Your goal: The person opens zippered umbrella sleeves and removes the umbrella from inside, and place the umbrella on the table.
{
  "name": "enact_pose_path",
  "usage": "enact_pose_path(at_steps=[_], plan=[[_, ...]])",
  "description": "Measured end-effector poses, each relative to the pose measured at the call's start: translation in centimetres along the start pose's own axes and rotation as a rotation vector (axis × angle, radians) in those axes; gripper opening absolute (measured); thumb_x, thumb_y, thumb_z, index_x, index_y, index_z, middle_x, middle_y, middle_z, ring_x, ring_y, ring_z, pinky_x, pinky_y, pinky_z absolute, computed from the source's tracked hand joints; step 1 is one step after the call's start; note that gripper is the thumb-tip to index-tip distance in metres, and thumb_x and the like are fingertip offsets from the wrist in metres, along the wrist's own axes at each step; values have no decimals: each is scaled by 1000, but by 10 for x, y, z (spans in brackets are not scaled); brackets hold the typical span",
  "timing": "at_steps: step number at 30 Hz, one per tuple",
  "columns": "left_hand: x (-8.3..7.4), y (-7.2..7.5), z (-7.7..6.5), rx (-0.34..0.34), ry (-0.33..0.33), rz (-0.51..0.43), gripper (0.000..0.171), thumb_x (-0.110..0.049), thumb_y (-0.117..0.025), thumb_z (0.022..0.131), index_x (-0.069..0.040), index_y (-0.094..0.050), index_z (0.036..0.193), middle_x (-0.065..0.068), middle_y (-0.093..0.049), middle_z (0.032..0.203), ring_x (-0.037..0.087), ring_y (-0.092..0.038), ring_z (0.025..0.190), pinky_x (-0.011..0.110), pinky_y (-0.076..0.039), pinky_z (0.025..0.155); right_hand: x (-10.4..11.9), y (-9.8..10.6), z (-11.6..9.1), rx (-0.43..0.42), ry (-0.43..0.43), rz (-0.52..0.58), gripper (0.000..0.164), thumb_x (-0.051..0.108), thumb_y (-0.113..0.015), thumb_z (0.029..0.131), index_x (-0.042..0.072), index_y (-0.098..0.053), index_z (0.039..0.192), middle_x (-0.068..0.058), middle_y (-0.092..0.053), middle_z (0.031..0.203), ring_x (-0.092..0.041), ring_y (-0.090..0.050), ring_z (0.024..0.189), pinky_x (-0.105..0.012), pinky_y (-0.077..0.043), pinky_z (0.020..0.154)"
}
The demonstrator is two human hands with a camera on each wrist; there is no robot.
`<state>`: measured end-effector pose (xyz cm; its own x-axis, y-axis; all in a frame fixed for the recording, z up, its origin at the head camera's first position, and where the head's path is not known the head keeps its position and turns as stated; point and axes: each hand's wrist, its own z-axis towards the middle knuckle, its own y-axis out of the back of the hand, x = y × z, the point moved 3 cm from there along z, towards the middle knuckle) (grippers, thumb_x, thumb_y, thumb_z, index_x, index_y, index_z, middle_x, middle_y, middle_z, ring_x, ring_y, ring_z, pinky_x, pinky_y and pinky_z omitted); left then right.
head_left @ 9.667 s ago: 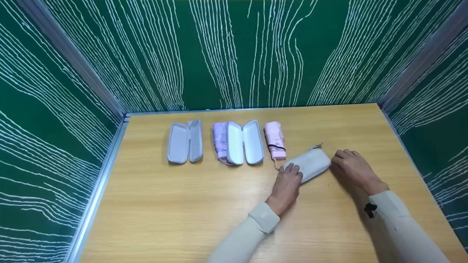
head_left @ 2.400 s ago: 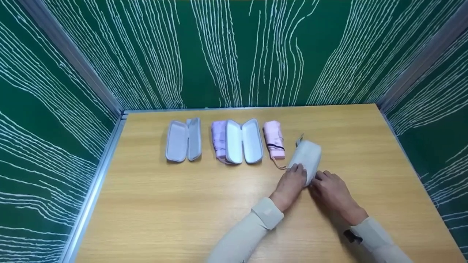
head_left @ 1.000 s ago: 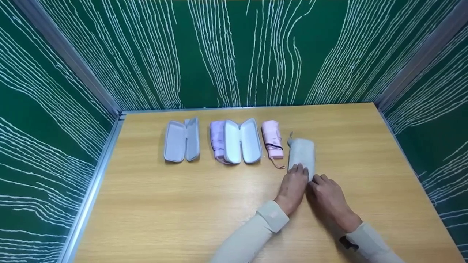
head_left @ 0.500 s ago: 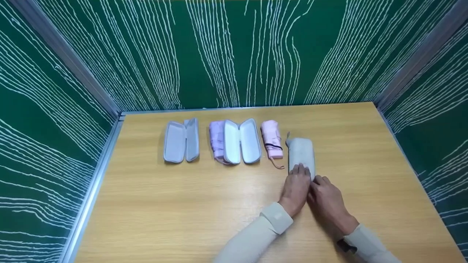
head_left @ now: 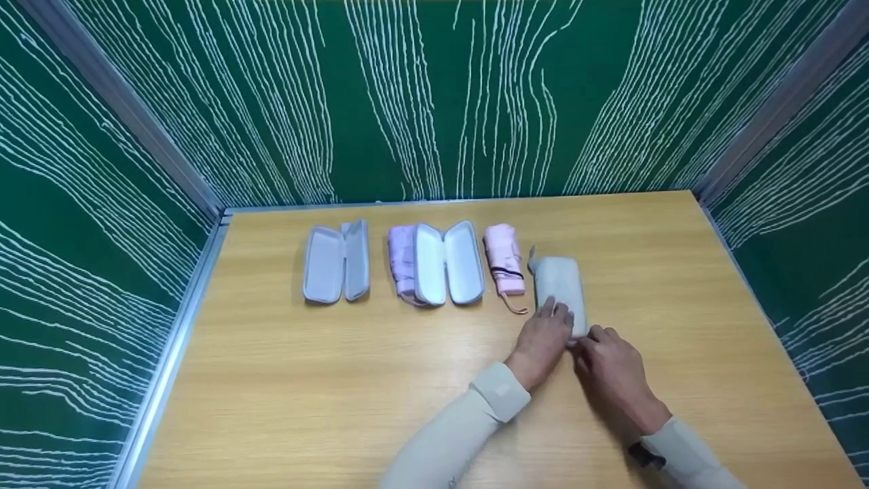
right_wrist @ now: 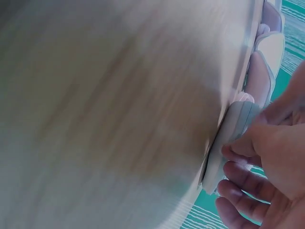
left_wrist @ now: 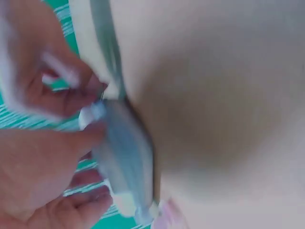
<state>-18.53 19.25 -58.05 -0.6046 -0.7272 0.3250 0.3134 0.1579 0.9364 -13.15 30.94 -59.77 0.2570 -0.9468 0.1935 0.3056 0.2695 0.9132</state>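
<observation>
A closed light-grey zip case (head_left: 560, 282) lies on the wooden table, right of the middle, with a small strap at its far left corner. My left hand (head_left: 543, 339) grips its near end, fingers on top; in the left wrist view the thumb lies along the side of the case (left_wrist: 126, 152). At the near right corner my right hand (head_left: 614, 367) pinches the edge with thumb and forefinger. A small dark bit, like a zipper pull, shows at those fingertips in the left wrist view. The right wrist view shows the other fingers loosely bent beside the case (right_wrist: 231, 126).
A folded pink umbrella (head_left: 504, 258) with a wrist loop lies just left of the zip case. Further left are an open white case (head_left: 430, 265) overlapping a folded purple umbrella (head_left: 402, 258), and an open grey case (head_left: 324, 265). Green panels (head_left: 380, 102) enclose the table.
Over the last seconds the zip case has turned from slanted to nearly upright in view, its strap swinging left. My right hand has moved from its far end to the near corner.
</observation>
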Motion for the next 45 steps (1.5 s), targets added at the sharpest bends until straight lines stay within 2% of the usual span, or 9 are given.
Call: enact_pose_path(at_steps=[2,4,10,14,22,28,31,38,45], plan=[[5,0,0,36,-50,0,36,-20,-58,106,-28,-66,140,-8,-61,141,13,-50,142,20,-44,112,-2,1,0,-11,5,-9,10,1,-83,83,-3,-77,90,-12,-61,83,-29,-56,70,-46,-53,55],[10,1,-1,61,-95,-8,40,-19,-54,107,-29,-63,145,-9,-55,151,14,-44,149,21,-39,117,-4,2,0,-10,4,-18,9,0,-83,82,-2,-76,88,-11,-60,82,-30,-57,70,-47,-53,55],[22,0,-2,112,-191,-159,49,-9,-55,106,-26,-57,152,-8,-46,164,15,-43,151,22,-40,117,-9,6,-1,44,-36,-26,4,2,-79,86,0,-77,88,-11,-60,83,-30,-57,72,-47,-54,53],[25,0,-1,125,-224,-195,51,-6,-55,106,-25,-56,153,-6,-47,164,17,-41,153,24,-39,118,-10,7,-3,45,-39,-29,3,4,-78,89,1,-77,88,-9,-58,80,-27,-55,68,-46,-52,50],[18,-2,-1,128,-213,-191,52,-7,-53,106,-23,-54,155,-4,-45,166,18,-40,154,24,-33,123,-7,7,-3,16,-30,-52,5,-1,-78,87,0,-74,84,-11,-54,77,-29,-55,64,-48,-53,49],[10,-2,-2,45,-206,-51,48,-11,-54,105,-25,-57,151,-4,-49,162,18,-47,148,24,-37,120,-4,5,-6,36,-50,-64,5,0,-79,87,-2,-77,90,-12,-57,80,-30,-58,67,-48,-55,50],[7,-3,-2,26,-188,-11,46,-14,-53,106,-27,-58,150,-6,-50,160,16,-49,147,22,-39,118,-1,5,-7,30,-50,-73,8,1,-80,87,-3,-79,93,-14,-59,82,-33,-61,70,-49,-56,51],[0,-5,-4,6,-127,-8,43,-19,-53,107,-31,-60,148,-9,-51,159,13,-49,145,15,-49,103,3,2,-9,27,-64,-82,12,2,-80,88,-3,-79,99,-16,-61,83,-34,-65,72,-52,-58,53],[-9,-8,-1,6,-105,42,44,-19,-52,109,-31,-57,151,-8,-50,159,12,-50,144,16,-47,106,2,4,-12,53,-78,-78,18,3,-80,89,-3,-77,106,-19,-63,87,-33,-66,72,-52,-59,56]])
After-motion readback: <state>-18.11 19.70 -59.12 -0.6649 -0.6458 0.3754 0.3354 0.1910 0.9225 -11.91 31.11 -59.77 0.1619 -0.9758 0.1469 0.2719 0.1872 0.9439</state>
